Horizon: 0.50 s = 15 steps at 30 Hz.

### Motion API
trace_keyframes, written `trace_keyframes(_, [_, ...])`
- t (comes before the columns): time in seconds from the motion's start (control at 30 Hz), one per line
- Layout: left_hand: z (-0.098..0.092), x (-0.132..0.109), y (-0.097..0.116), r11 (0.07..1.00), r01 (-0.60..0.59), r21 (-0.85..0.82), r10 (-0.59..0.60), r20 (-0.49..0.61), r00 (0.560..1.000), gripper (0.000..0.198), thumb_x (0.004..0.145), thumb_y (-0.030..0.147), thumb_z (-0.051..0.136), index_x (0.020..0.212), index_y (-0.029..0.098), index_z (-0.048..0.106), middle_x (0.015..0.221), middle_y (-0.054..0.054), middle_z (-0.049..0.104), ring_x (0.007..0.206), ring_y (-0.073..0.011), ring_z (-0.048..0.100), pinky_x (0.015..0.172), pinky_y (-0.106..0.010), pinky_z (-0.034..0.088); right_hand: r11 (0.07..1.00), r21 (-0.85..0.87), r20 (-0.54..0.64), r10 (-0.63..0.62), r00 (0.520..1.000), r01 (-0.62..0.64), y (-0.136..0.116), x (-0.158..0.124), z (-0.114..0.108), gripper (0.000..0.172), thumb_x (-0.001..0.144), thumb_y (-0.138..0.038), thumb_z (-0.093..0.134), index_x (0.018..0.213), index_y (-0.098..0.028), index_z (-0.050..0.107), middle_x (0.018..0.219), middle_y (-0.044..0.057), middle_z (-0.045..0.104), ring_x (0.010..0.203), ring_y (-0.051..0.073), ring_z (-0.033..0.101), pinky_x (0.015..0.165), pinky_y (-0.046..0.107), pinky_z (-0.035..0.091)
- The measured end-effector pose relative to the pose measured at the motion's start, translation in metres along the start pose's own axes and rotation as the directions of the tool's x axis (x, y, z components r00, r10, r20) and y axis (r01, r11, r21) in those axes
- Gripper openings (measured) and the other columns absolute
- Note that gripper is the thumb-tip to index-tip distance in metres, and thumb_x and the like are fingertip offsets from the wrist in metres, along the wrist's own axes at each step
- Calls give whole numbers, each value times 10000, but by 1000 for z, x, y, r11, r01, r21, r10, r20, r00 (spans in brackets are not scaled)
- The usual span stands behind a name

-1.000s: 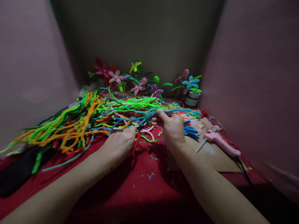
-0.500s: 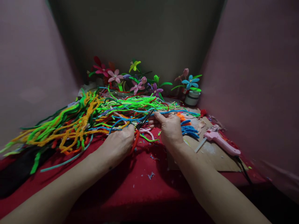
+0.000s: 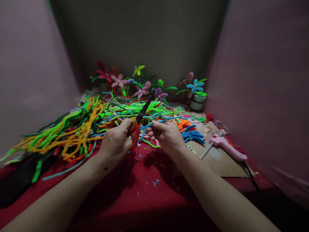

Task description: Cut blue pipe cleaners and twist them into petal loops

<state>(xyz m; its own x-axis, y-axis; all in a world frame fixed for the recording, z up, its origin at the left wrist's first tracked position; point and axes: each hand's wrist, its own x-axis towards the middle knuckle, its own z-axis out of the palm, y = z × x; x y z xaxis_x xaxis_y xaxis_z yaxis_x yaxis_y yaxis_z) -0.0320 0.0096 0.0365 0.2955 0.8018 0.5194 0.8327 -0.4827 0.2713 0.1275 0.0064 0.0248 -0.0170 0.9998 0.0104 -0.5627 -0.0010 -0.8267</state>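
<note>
Pipe cleaners (image 3: pixel 79 129) lie left of the glue gun (image 3: pixel 227 146), flowers (image 3: pixel 142 90) behind.

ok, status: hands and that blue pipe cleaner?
Left hand shut on scissors, blades up. Right hand pinching blue pipe cleaner. Loose pile crowds behind; glue gun off right.

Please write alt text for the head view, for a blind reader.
The left hand holds red-handled scissors, blades pointing up, while the right hand pinches a blue pipe cleaner above a red tablecloth. Colourful pipe cleaners lie behind, with a pink glue gun to the right.
</note>
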Motion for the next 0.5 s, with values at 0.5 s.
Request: trace_keyframes(0.5, [-2, 1, -3, 984, -97, 151, 100, -14, 995, 123, 795, 244, 402, 728, 193, 492, 628, 12, 512, 530, -112, 454, 526, -223, 316, 941, 92, -297, -286, 911, 325, -31, 8, -9, 75, 756, -114, 547, 688, -114, 578, 573, -1, 642, 429, 66, 550, 401, 163, 409])
